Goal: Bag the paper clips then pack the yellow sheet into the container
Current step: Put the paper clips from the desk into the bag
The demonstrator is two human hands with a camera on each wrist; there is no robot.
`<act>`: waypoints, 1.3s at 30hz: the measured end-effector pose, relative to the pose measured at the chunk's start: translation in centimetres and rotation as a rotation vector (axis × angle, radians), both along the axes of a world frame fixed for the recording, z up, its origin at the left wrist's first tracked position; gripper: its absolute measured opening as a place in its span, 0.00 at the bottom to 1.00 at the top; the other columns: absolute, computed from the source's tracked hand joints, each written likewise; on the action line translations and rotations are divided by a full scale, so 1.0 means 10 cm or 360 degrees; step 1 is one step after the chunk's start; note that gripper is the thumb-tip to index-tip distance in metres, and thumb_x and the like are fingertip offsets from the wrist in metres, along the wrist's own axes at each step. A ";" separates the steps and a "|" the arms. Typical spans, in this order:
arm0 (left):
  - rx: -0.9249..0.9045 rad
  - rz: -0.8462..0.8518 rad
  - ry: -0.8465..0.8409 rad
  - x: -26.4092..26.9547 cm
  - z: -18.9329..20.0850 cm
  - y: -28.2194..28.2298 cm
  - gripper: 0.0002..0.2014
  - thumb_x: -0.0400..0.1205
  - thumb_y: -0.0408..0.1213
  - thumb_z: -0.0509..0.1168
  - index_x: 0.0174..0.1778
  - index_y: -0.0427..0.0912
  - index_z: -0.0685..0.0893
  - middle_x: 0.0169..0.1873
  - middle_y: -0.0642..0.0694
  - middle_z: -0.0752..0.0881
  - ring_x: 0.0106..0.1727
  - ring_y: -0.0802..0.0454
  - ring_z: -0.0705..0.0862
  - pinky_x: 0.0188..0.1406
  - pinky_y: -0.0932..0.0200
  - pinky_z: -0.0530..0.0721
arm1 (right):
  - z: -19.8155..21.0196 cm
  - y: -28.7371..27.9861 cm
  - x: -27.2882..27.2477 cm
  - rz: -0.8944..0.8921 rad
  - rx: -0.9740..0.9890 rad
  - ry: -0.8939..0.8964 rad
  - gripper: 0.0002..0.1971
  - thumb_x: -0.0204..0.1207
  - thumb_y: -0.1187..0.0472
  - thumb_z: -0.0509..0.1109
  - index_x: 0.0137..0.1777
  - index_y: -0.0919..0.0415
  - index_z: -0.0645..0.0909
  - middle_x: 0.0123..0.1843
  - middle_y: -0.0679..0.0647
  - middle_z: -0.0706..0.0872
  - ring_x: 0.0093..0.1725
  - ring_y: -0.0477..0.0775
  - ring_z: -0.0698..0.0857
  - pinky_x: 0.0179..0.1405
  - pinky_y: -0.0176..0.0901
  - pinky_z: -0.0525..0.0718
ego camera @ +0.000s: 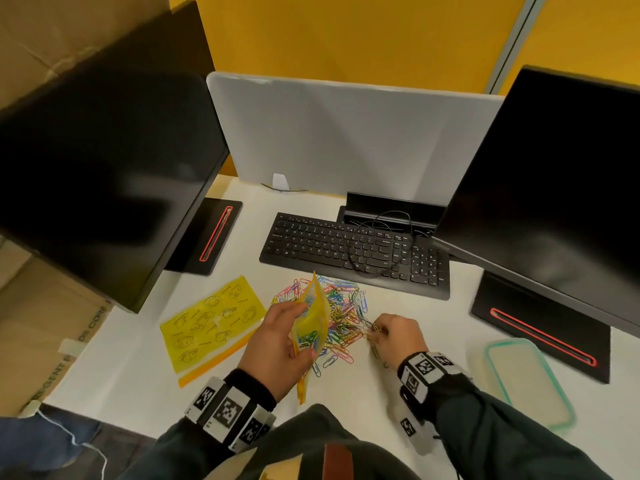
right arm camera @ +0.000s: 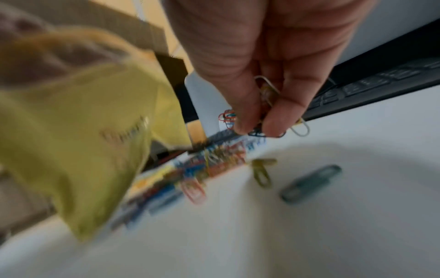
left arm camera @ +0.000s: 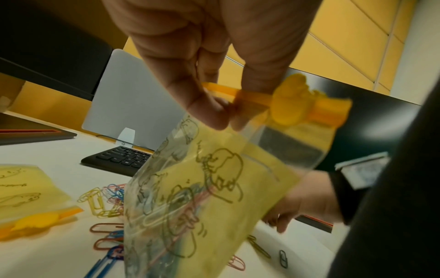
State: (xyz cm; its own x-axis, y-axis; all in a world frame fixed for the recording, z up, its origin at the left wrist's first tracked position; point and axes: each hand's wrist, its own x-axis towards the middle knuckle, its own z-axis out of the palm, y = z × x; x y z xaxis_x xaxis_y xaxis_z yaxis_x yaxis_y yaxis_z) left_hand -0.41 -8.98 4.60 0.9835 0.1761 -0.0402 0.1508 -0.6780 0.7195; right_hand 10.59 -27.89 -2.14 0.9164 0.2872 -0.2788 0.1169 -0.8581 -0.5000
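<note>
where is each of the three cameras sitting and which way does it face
Head: worn on the head, looking forward and down at the desk; shows both forearms, the left hand and right hand.
Left wrist: looks along the left hand, whose grip pinches the yellow bag at its zip.
Right wrist: looks along the right hand, which pinches a few paper clips.
Shared: all three show the yellow bag, the clip pile and the keyboard.

Yellow wall (ego camera: 346,32), grey desk divider (ego camera: 346,140), white desk (ego camera: 242,209), two dark monitors (ego camera: 104,168)
</note>
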 end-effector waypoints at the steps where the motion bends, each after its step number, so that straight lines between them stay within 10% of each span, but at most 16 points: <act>1: 0.0001 -0.0018 0.0009 0.01 -0.02 -0.01 0.31 0.67 0.33 0.73 0.68 0.49 0.73 0.60 0.59 0.69 0.24 0.59 0.74 0.30 0.80 0.73 | 0.08 -0.02 -0.02 -0.0130 0.0209 0.0035 0.04 0.73 0.65 0.71 0.45 0.63 0.86 0.40 0.59 0.88 0.40 0.57 0.83 0.43 0.43 0.82; 5: -0.0006 -0.0085 0.0064 0.05 -0.08 -0.04 0.32 0.68 0.33 0.73 0.68 0.50 0.72 0.62 0.59 0.68 0.29 0.62 0.78 0.30 0.83 0.71 | 0.55 0.09 -0.15 -0.0364 0.1142 0.0296 0.02 0.69 0.74 0.73 0.38 0.70 0.84 0.28 0.52 0.78 0.26 0.41 0.83 0.28 0.38 0.87; 8: 0.0011 -0.0113 0.0082 0.08 -0.09 -0.06 0.32 0.68 0.34 0.73 0.69 0.49 0.72 0.60 0.60 0.67 0.30 0.65 0.78 0.30 0.83 0.70 | 0.81 0.33 -0.27 -0.0172 0.1422 0.0435 0.11 0.70 0.75 0.72 0.35 0.58 0.84 0.31 0.54 0.79 0.24 0.40 0.82 0.29 0.40 0.86; 15: -0.0003 -0.0105 0.0076 0.09 -0.09 -0.04 0.22 0.67 0.31 0.72 0.56 0.40 0.78 0.57 0.55 0.71 0.21 0.59 0.73 0.26 0.78 0.71 | 0.70 0.61 -0.33 0.0154 0.1114 0.0325 0.12 0.70 0.72 0.72 0.42 0.51 0.85 0.33 0.45 0.81 0.35 0.44 0.80 0.45 0.37 0.84; 21: -0.0056 -0.0082 0.0051 0.12 -0.12 0.00 0.30 0.66 0.26 0.71 0.65 0.45 0.76 0.61 0.51 0.75 0.28 0.57 0.80 0.33 0.80 0.73 | 0.63 0.54 -0.33 0.0446 0.0428 0.0117 0.19 0.73 0.69 0.70 0.64 0.56 0.80 0.60 0.53 0.85 0.61 0.51 0.81 0.62 0.41 0.79; 28: -0.0033 0.0010 -0.0043 0.20 0.00 0.11 0.30 0.65 0.24 0.70 0.64 0.45 0.78 0.60 0.50 0.77 0.39 0.70 0.80 0.38 0.88 0.68 | 0.63 0.29 -0.29 0.0160 0.1069 -0.0392 0.14 0.71 0.74 0.63 0.37 0.55 0.83 0.38 0.45 0.83 0.40 0.41 0.81 0.41 0.32 0.80; 33: -0.0003 0.0120 -0.0094 0.16 0.09 0.21 0.29 0.65 0.24 0.71 0.62 0.48 0.79 0.57 0.55 0.75 0.25 0.56 0.74 0.33 0.84 0.71 | 0.24 0.19 -0.62 0.1356 0.0106 -0.0161 0.15 0.76 0.67 0.60 0.57 0.57 0.83 0.59 0.55 0.86 0.61 0.58 0.81 0.59 0.55 0.81; 39: 0.0003 0.0196 -0.0139 0.04 0.16 0.28 0.29 0.66 0.26 0.71 0.63 0.48 0.78 0.57 0.58 0.73 0.22 0.56 0.71 0.31 0.82 0.72 | -0.25 0.39 -1.01 0.2410 -0.0418 0.0112 0.27 0.84 0.56 0.57 0.81 0.51 0.55 0.84 0.52 0.56 0.81 0.69 0.52 0.73 0.69 0.64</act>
